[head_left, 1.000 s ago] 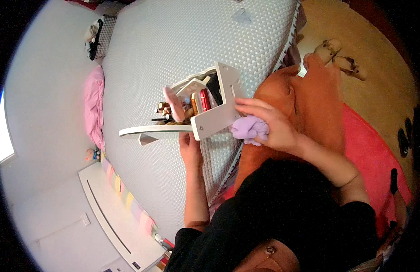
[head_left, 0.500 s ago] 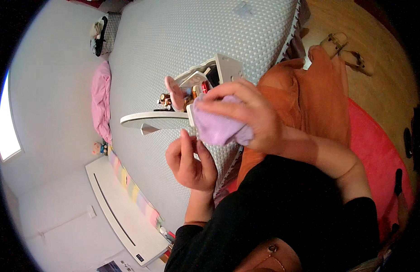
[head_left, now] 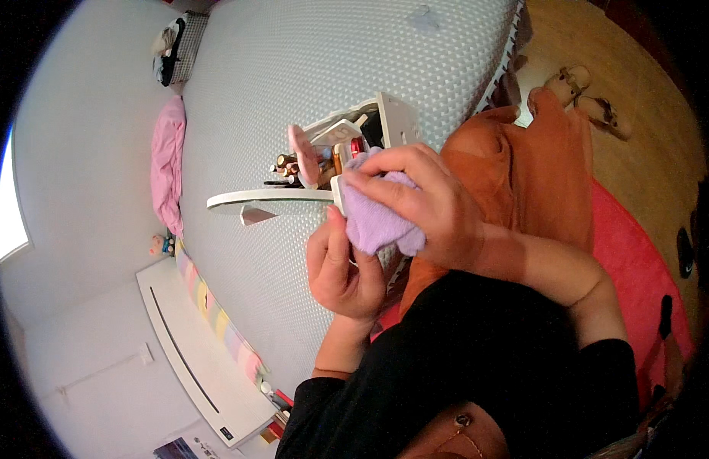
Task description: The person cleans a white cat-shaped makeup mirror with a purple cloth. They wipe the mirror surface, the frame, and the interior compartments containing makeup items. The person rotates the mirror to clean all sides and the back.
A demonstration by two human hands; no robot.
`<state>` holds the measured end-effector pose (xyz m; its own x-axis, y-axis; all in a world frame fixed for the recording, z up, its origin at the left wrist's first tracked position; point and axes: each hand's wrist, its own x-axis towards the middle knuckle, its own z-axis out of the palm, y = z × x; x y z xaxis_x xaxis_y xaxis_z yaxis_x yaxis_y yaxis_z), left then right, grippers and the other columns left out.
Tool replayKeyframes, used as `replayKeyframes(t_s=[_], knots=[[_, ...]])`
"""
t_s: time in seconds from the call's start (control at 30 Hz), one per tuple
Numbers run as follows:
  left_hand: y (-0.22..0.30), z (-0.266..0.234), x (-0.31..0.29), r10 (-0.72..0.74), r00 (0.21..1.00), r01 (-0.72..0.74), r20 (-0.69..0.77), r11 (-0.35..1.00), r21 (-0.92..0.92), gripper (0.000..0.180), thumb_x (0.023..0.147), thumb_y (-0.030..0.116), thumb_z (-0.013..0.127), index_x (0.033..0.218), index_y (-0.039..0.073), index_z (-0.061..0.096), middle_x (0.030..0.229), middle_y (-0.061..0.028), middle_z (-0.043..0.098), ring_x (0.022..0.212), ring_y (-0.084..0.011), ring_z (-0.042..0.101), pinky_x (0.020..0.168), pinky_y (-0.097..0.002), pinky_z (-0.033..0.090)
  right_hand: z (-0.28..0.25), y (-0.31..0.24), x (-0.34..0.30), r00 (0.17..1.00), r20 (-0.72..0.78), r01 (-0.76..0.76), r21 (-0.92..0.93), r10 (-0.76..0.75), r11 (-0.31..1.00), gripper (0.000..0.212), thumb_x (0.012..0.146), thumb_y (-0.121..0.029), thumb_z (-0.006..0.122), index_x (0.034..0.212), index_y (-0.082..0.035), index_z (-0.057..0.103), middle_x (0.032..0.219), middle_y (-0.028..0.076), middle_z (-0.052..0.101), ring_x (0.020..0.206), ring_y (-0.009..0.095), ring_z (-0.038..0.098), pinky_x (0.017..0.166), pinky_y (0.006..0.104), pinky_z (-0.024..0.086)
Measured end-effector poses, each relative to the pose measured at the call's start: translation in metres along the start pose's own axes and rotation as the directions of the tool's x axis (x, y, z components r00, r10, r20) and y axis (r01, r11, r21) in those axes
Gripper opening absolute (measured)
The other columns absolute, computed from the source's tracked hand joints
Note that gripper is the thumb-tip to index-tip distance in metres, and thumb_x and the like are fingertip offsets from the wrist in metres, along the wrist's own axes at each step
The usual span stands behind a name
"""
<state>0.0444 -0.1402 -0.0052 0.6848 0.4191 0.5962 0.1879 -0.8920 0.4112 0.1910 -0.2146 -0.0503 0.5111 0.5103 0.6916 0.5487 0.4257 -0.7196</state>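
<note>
My right hand (head_left: 435, 203) is closed on a crumpled lilac cloth (head_left: 381, 218), pressing it to the near corner of a white cosmetics box (head_left: 400, 118). My left hand (head_left: 343, 271) is curled beside the cloth, its thumb tip at the white edge next to it. What lies between its fingers is hidden. A white-framed panel with a rounded end (head_left: 251, 196) juts out from the box. Inside the box stand small bottles and tubes (head_left: 289, 168), a pink oval thing (head_left: 301, 153), a red item (head_left: 357, 146) and something black (head_left: 371, 130).
The box rests on a bed with a pale patterned cover (head_left: 293, 61). A pink bundle of cloth (head_left: 169, 164), a small plush toy (head_left: 159, 245) and a checked basket (head_left: 188, 46) line the far side. The white headboard (head_left: 190, 352) is at left; sandals (head_left: 591, 99) lie on the floor.
My left hand has moved up and right, from apart to up against the cloth and the box's edge. My right hand keeps hold of the cloth, slightly lower and to the right.
</note>
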Motion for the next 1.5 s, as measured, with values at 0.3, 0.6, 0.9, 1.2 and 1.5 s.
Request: replayKeyframes(t_s=[0.3, 0.6, 0.9, 1.2, 1.5], knots=[[-0.002, 0.002, -0.001, -0.004, 0.998, 0.01, 0.056, 0.994, -0.108, 0.053, 0.094, -0.012, 0.052, 0.146, -0.007, 0.048, 0.097, -0.013, 0.065, 0.076, -0.0142, 0.059, 0.072, -0.0272, 0.051, -0.008, 0.03, -0.026, 0.984, 0.079, -0.16, 0.031, 0.158, 0.987, 0.048, 0.079, -0.01, 0.073, 0.127, -0.009, 0.068, 0.118, 0.014, 0.063, 0.112, 0.033, 0.06, 0.099, 0.0404, 0.047], [0.004, 0.0, -0.014, -0.196, 0.98, 0.199, 0.044, 0.921, -0.334, 0.038, 0.092, -0.012, 0.053, 0.13, -0.009, 0.061, 0.114, -0.02, 0.067, 0.08, -0.0195, 0.066, 0.075, -0.0287, 0.053, -0.018, -0.007, 0.034, 0.984, 0.179, -0.021, 0.028, 0.015, 0.999, 0.053, 0.075, -0.009, 0.076, 0.127, -0.007, 0.065, 0.12, 0.014, 0.06, 0.111, 0.033, 0.059, 0.097, 0.0402, 0.048], [-0.005, -0.003, -0.011, -0.236, 0.968, 0.247, 0.079, 0.869, -0.428, 0.028, 0.098, -0.006, 0.046, 0.118, -0.01, 0.065, 0.106, -0.0145, 0.065, 0.075, -0.0152, 0.061, 0.065, -0.0274, 0.05, -0.011, -0.014, 0.031, 0.984, 0.103, 0.166, -0.215, -0.147, 0.962, 0.036, 0.083, -0.018, 0.069, 0.118, -0.011, 0.069, 0.109, 0.009, 0.062, 0.097, 0.031, 0.06, 0.084, 0.0402, 0.05], [0.003, -0.016, 0.0, -0.215, 0.975, 0.216, 0.053, 0.876, -0.431, 0.032, 0.09, -0.005, 0.06, 0.121, -0.007, 0.066, 0.116, -0.0206, 0.066, 0.102, -0.0286, 0.065, 0.092, -0.0349, 0.051, -0.013, -0.019, 0.026, 0.973, 0.083, 0.228, -0.196, -0.216, 0.954, 0.029, 0.078, -0.015, 0.072, 0.107, -0.01, 0.073, 0.102, 0.007, 0.065, 0.093, 0.03, 0.062, 0.079, 0.0389, 0.05], [-0.031, -0.065, 0.044, -0.02, 0.898, 0.001, -0.44, 0.999, -0.043, 0.049, 0.092, -0.005, 0.055, 0.141, -0.004, 0.054, 0.141, -0.0178, 0.051, 0.127, -0.0265, 0.055, 0.106, -0.0395, 0.045, -0.024, -0.049, 0.057, 0.996, 0.078, 0.037, -0.07, -0.032, 0.997, 0.041, 0.071, -0.008, 0.083, 0.108, -0.003, 0.069, 0.109, 0.014, 0.063, 0.099, 0.029, 0.064, 0.089, 0.0364, 0.051]])
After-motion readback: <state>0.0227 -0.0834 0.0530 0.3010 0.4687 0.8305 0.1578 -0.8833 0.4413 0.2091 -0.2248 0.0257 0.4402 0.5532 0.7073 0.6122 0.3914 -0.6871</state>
